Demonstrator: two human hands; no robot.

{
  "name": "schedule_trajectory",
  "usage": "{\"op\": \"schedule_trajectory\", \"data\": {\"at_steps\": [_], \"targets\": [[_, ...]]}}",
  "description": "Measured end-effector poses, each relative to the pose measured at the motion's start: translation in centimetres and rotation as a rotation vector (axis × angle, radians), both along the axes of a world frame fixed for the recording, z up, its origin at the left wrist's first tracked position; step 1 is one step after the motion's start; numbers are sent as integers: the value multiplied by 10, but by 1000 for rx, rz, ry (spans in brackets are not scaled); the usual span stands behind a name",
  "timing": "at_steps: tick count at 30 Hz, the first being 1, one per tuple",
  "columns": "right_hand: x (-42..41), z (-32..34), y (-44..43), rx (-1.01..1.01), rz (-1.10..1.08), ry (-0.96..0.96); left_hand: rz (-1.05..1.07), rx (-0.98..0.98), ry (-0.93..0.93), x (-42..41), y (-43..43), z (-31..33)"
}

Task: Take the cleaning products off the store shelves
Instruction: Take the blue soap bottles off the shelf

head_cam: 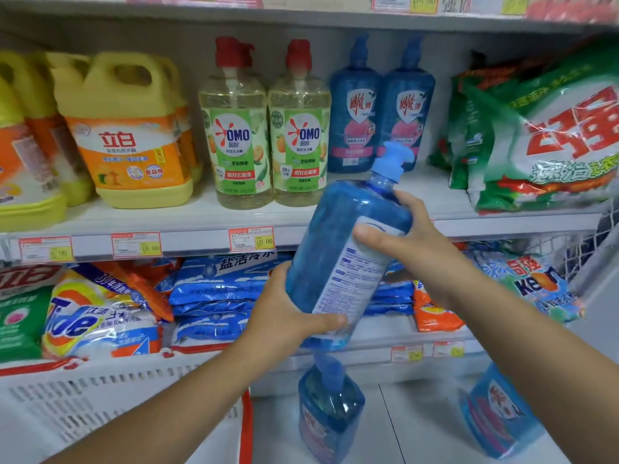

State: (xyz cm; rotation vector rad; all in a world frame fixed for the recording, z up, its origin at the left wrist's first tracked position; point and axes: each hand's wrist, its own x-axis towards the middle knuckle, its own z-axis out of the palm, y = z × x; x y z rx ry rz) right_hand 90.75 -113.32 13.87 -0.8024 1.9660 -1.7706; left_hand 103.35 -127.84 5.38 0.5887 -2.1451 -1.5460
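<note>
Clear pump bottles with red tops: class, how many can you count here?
2, side by side on the upper shelf: the left clear pump bottle beside the yellow plastic jug, the right clear pump bottle beside the blue pump bottles. Others may hide behind.

White perforated basket (pixel 100 396): lower left, red trim along its rim. Price labels (pixel 136 244), red-bordered with yellow fields: in a row above the basket. White wire mesh (pixel 582 249): far right of the basket, higher up. White floor (pixel 412 430) with a dark seam: just right of the basket.

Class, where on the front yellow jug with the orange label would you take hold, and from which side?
Probably grip the moulded handle on top of the yellow jug, coming from the front: it stands upright and the handle's opening faces outward.
</note>
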Motion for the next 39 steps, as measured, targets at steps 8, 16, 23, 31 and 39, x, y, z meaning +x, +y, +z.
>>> {"op": "schedule_trajectory", "data": {"at_steps": [8, 16, 23, 31, 39], "targets": [[5, 1, 5, -212, -101, 25, -240, -120, -103, -1, -10, 8], [-9, 9, 26, -118, 205, -84, -472, 103, -97, 4, -9, 18], [3, 24, 48, 108, 132, -69, -152, -276, 69, -11, 30, -18], [-3, 0, 68, 107, -118, -11, -207, -395, 3, -25, 54, -52], [-13, -59, 91, 443, -83, 118, -493, -903, -356, -8, 9, -117]]}}
